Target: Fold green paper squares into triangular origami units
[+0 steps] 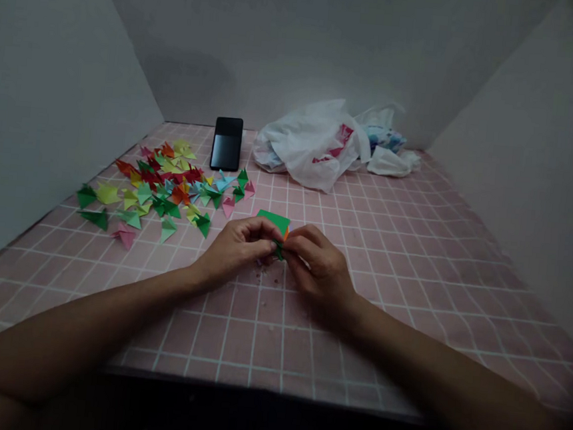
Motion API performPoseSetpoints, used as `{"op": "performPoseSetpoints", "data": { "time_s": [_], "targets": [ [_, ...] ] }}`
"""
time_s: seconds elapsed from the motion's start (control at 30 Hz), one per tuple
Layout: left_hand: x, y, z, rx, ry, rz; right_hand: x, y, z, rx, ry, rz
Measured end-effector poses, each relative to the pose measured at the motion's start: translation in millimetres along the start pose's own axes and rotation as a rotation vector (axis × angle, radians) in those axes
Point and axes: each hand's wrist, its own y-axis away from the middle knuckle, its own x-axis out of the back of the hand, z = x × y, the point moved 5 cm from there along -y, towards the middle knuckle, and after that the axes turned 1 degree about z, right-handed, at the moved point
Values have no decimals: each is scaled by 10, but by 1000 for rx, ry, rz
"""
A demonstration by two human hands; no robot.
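Note:
Between my fingertips is a small dark green folded paper (279, 250), partly covered by the fingers. My left hand (244, 241) pinches it from the left, thumb and forefinger pressed together. From the right, my right hand (320, 261) pinches the same piece, its fingers curled. Just behind the hands lies a stack of coloured paper squares (273, 220), green on top with an orange edge showing at its right. To the left spreads a pile of small folded paper cranes (168, 188) in green, yellow, red, orange, pink and blue.
A black phone (226, 144) lies behind the cranes. At the back sits a crumpled white plastic bag (317, 144) with red print, beside a blue-and-white packet (386, 139). Small crumbs dot the pink checked tablecloth (235, 344) before my hands. Pale walls enclose three sides.

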Motion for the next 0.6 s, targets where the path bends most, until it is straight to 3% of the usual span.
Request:
{"op": "performPoseSetpoints", "data": {
  "time_s": [0.4, 0.6],
  "targets": [
    [39, 24, 43, 19, -13, 113, -38, 17, 51, -41, 22, -55],
    [58, 7, -35, 86, 41, 86, -19, 29, 48, -48, 74, -17]
  ]
}}
